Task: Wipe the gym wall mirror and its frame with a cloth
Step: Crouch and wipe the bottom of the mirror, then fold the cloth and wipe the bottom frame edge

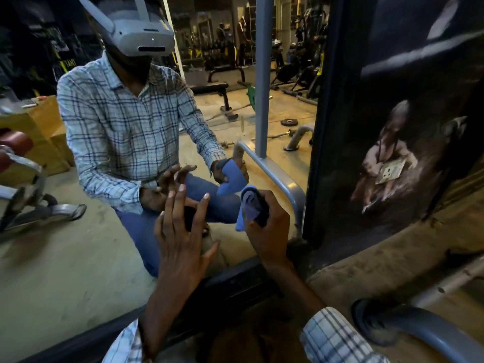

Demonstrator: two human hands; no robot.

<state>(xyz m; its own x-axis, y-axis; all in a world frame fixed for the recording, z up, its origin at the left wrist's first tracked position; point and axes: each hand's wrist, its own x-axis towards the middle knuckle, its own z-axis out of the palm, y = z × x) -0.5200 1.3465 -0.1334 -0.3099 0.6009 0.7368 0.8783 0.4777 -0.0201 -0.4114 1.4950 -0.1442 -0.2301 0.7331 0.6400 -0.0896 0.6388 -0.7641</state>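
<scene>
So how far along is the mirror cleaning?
Hard to say what is done: the mirror gives a clear reflection, with no obvious smears. In hand: the right hand grips a blue cloth near the mirror's lower right corner, while the left hand rests flat on it, fingers spread. Left, probably: the black frame along the bottom, which the cloth is not on.
</scene>
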